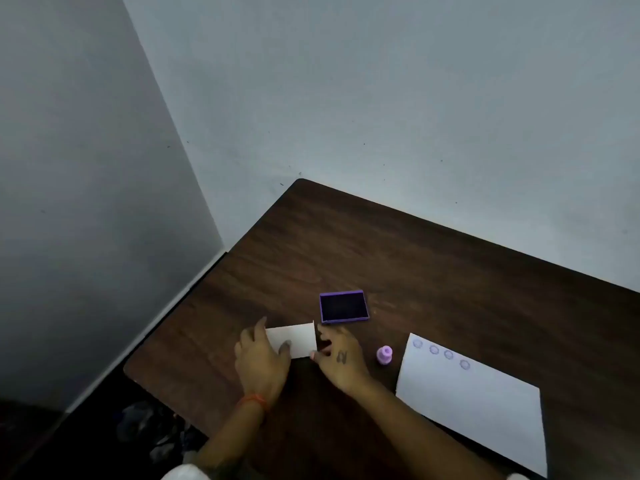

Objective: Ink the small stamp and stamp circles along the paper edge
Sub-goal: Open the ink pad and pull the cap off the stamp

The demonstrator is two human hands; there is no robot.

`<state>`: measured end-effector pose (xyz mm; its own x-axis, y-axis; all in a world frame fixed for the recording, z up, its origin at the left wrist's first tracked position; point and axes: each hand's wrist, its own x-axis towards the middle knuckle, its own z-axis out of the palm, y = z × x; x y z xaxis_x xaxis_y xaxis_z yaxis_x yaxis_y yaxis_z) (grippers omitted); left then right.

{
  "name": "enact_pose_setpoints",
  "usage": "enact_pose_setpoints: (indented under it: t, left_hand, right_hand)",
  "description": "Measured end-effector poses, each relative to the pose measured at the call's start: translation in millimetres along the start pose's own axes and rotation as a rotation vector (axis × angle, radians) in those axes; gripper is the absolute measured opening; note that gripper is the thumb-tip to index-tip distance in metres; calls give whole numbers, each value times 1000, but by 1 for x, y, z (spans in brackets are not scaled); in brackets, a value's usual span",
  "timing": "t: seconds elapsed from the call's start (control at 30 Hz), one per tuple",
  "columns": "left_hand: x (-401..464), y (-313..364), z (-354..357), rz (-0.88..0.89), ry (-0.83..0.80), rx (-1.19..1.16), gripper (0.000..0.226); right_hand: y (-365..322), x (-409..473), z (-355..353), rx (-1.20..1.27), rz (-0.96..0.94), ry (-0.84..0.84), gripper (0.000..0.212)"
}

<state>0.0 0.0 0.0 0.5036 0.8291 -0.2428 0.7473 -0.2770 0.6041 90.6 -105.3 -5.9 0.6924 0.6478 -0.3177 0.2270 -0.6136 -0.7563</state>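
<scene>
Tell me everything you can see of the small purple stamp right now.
The small stamp is light purple, looks like plastic, and has a rounded knob top over a wider base. It stands upright on the dark wooden table, untouched, between the right hand and the left edge of the white paper, apart from both. The open ink pad lies farther back. Its printing face is hidden.

No readable text, label or brand anywhere. Small dark mark on back of right hand (341,362), too blurred to read. Four faint purple circle prints along edge of paper (478,407), their inner pattern not legible.
</scene>
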Motion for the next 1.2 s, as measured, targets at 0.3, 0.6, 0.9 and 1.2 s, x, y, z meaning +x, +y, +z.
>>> enact_pose_setpoints:
  t: [0.3, 0.6, 0.9, 1.2]
  left_hand:
    - [-16, 53, 31, 553, -151, -92, 78]
    - [-34, 64, 66, 596, -490, 46, 47]
    - [-26, 76, 57, 544, -520, -222, 21]
    - [-25, 82, 51, 547, -484, -344, 19]
  right_hand:
    - [7, -16, -63, 57, -57, 443, 47]
    - [54, -46, -53, 78, 164, 346, 23]
    - [50, -41, -75, 322, 101, 341, 8]
    - [38, -45, -91, 790, 319, 264, 26]
